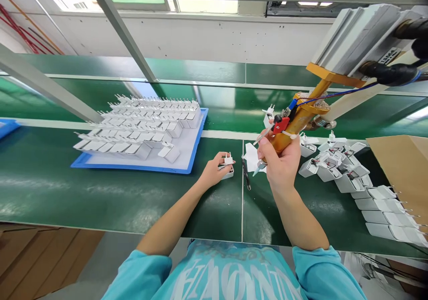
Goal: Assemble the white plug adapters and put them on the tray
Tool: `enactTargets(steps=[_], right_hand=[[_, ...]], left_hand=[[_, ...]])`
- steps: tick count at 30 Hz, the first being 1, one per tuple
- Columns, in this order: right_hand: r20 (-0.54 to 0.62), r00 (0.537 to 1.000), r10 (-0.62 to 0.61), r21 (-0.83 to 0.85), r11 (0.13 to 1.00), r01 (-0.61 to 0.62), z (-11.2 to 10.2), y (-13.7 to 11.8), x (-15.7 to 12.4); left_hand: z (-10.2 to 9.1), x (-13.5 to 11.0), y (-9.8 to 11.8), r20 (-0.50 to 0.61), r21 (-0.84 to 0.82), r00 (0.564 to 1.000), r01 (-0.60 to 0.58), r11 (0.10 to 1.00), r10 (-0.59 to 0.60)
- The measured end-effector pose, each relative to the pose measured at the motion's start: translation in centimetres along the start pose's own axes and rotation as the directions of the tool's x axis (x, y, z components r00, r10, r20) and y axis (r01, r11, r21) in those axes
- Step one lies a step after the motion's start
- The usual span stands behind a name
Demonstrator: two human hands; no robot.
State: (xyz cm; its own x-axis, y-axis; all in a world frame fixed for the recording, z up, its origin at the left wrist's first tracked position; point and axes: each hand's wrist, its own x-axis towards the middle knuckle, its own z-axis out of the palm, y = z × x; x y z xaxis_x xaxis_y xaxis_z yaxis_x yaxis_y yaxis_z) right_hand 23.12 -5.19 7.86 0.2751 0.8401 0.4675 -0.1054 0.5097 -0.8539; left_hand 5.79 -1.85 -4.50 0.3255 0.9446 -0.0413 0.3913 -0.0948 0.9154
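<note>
My left hand is closed on a small white plug adapter, whose two-pin face stands up from its open white case. In my right hand is a glue dispensing gun with an amber barrel, a red lever and a pale blue nozzle pointing down to the left. The nozzle tip is apart from the adapter, to its right. Between my hands lie black tweezers and a piece of white paper.
Rows of white adapters fill a blue-edged tray on the left. More white cases, some open, crowd the right side, with stacked ones nearer me. A cardboard box stands at far right. A metal post crosses behind.
</note>
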Motion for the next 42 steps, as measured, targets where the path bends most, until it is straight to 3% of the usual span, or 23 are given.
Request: enactTargets(steps=[4,8,12,15,19,22,33,36,40,42], right_hand=[[-0.005,1.000,0.013,-0.040,0.999,-0.013,0.0,0.0,-0.1],[-0.005,1.000,0.005,-0.060,0.998,-0.005,-0.1,0.0,-0.1],[-0.003,1.000,0.019,-0.040,0.999,-0.019,0.0,-0.2,0.0],[-0.003,0.999,0.046,-0.055,0.997,-0.046,-0.1,-0.5,0.1],[0.003,0.998,0.059,-0.082,0.995,-0.059,-0.2,-0.3,0.2],[-0.006,0.998,0.063,-0.085,0.994,-0.064,-0.3,-0.1,0.2],[-0.015,0.998,0.067,-0.077,0.995,-0.068,-0.1,-0.5,0.3],[-0.015,0.998,0.063,-0.071,0.995,-0.064,-0.2,-0.3,0.3],[-0.045,0.997,0.060,-0.086,0.994,-0.064,-0.4,0.1,0.2],[-0.065,0.996,0.056,-0.093,0.994,-0.062,-0.6,0.4,0.2]], left_hand=[[0.6,0.1,-0.5,-0.117,0.056,0.990,-0.066,0.996,0.072],[0.5,0.2,-0.6,-0.125,0.184,0.984,-0.103,0.978,0.127],[-0.8,-0.1,0.1,0.060,0.375,0.966,-0.256,0.891,0.252],[-1.8,-0.6,1.0,0.211,0.426,0.943,-0.325,0.844,0.257],[-2.3,-1.0,1.4,0.266,0.400,0.933,-0.334,0.853,0.241],[-2.2,-1.0,1.2,0.253,0.405,0.934,-0.340,0.849,0.254],[-0.9,-0.9,0.6,0.153,0.444,0.979,-0.192,0.875,0.136],[-0.3,-1.1,0.1,0.134,0.547,0.983,-0.180,0.817,0.127],[-0.1,-0.8,-0.6,0.165,0.641,0.964,-0.264,0.721,0.206],[-0.7,-0.5,-0.6,0.094,0.660,0.959,-0.260,0.705,0.266]])
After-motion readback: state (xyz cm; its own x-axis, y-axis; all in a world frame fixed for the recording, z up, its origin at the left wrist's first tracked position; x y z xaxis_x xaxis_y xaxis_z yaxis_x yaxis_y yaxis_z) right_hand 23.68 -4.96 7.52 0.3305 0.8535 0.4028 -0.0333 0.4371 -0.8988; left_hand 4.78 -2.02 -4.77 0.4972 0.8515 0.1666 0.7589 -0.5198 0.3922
